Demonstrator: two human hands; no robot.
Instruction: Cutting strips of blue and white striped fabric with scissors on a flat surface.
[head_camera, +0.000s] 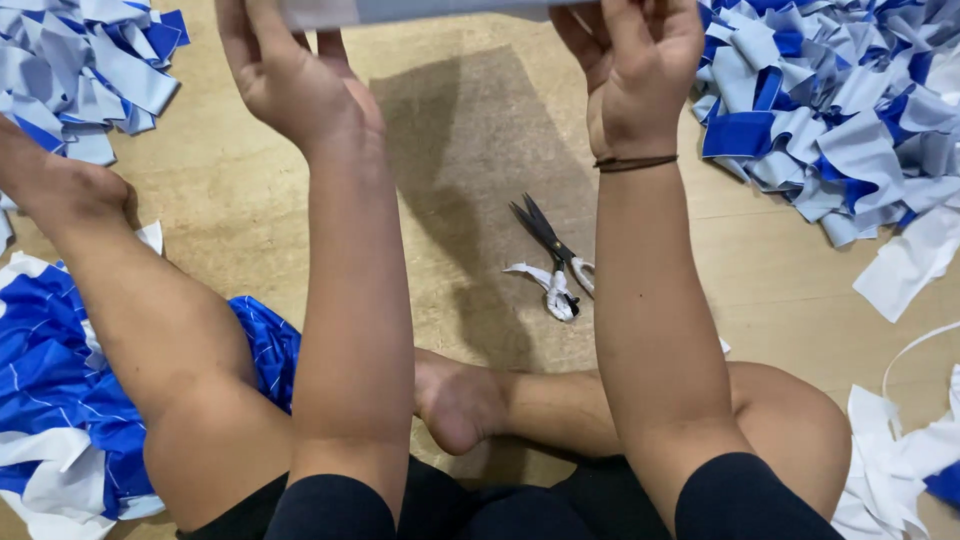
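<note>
A person sits on a tan wooden floor (250, 200), both arms raised, holding one strip of pale grey-white cloth (420, 10) stretched level along the top edge of the view. The left hand (285, 70) pinches the strip's left part, fingers curled closed on it; the right hand (640, 65), a thin dark band (635, 162) at its wrist, clasps the right part in the same way. Most of the strip is cut off by the frame, so its full shape cannot be told.

Below the hands, on the bare middle of the floor, lies one pair of scissors (552, 255), blades shut and pointing up-left, handles wrapped in white cloth. It is well apart from both hands.

Three heaps of cloth pieces ring the person. One pile of blue and grey-white folded pieces (85, 70) fills the floor's far left corner; a second, larger pile of the same colours (830, 110) fills the far right corner. A third heap of bright blue cloth with white scraps (50, 390) lies at the near left, under the left leg. Loose white offcuts (905, 265) trail down the right edge.
</note>
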